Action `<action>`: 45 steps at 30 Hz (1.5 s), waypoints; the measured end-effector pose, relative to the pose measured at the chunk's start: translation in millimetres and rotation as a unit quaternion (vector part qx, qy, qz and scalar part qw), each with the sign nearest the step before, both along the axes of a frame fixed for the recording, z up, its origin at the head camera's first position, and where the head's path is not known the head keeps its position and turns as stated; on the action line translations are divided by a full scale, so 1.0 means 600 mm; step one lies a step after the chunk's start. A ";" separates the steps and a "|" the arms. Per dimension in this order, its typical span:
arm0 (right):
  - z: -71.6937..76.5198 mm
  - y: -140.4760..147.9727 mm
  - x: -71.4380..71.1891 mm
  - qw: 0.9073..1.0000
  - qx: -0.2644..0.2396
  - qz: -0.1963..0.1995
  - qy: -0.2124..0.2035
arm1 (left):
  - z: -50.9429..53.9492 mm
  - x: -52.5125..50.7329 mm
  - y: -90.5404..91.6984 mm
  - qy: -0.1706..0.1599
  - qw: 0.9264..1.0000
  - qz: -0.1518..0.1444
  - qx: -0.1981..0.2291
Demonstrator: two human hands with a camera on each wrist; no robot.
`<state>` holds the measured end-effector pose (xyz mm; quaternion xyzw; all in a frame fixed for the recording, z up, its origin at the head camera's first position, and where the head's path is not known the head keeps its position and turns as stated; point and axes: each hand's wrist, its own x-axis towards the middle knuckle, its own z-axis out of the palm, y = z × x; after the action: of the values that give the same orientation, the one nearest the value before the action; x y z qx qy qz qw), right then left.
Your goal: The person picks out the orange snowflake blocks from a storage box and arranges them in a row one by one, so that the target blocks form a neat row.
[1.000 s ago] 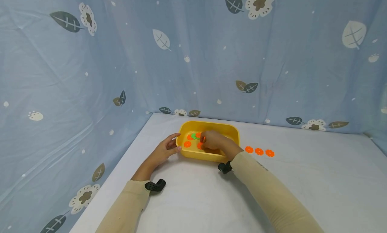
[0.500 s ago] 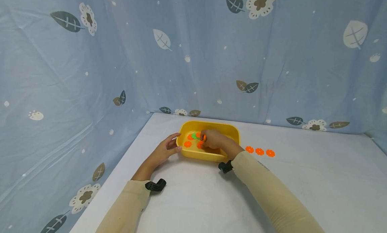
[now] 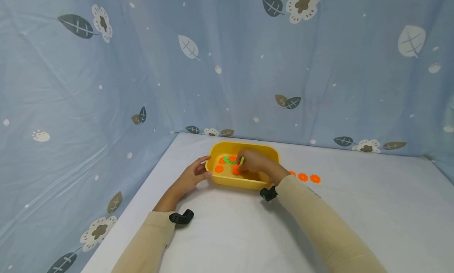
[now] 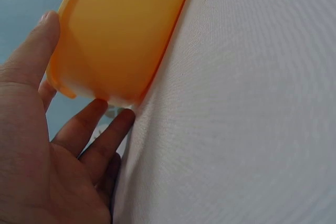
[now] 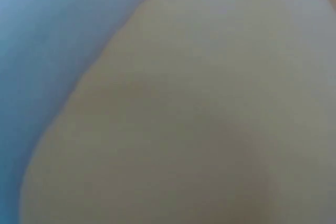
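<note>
Right hand (image 3: 253,162) now pinches a green piece (image 3: 242,160), not orange (seemingly another pick); left hand (image 3: 190,176), loosely spread, touches the tray (image 3: 241,183).

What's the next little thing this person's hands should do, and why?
Probably lift the small bright green piece straight up out of the yellow plastic bin: the right hand seems to pinch it inside there, the left hand touches the bin's end, perhaps steadying it, and orange flower-shaped discs lie in a row on the white cloth-covered table beside the bin.
</note>
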<state>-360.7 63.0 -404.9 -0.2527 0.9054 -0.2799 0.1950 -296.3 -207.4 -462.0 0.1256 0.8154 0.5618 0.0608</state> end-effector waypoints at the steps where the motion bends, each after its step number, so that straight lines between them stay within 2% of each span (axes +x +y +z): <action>1: 0.003 0.002 0.000 1.000 -0.005 -0.001 -0.006 | 0.001 0.000 0.000 0.001 1.000 -0.004 0.001; 5: 0.015 0.014 0.002 1.000 -0.014 0.000 -0.022 | 0.007 0.001 -0.001 -0.006 1.000 -0.016 0.009; 9: 0.025 0.027 0.003 1.000 -0.007 0.007 -0.029 | 0.034 0.018 0.005 -0.011 1.000 -0.025 0.009; 12: 0.031 0.034 0.000 1.000 0.002 0.014 -0.018 | 0.051 0.031 0.010 -0.006 1.000 -0.026 0.006; 16: 0.036 0.041 -0.005 1.000 0.007 0.016 -0.006 | 0.055 0.034 0.012 -0.004 1.000 -0.022 0.004; 19: 0.039 0.045 -0.007 1.000 0.010 0.011 -0.007 | 0.053 0.031 0.011 -0.005 1.000 -0.023 0.002; 26: 0.052 0.066 -0.008 1.000 0.008 -0.001 -0.005 | 0.007 0.004 -0.001 -0.002 1.000 -0.017 0.009; 28: 0.056 0.075 -0.009 1.000 0.005 -0.002 -0.002 | 0.002 0.002 -0.001 0.002 1.000 -0.013 0.008; 35: 0.074 0.101 -0.013 0.999 0.018 -0.025 -0.021 | -0.003 0.003 -0.001 0.015 1.000 -0.001 0.004; 39: 0.086 0.117 -0.016 0.999 0.034 -0.033 -0.007 | -0.002 0.003 0.000 0.016 1.000 0.008 -0.004; 45: 0.105 0.143 -0.021 0.998 0.061 -0.020 0.021 | -0.003 0.001 -0.001 0.013 1.000 0.008 -0.009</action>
<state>-373.2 148.9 -341.8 -0.2274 0.9296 -0.2226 0.1857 -295.7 -208.0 -463.6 0.1265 0.8220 0.5533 0.0467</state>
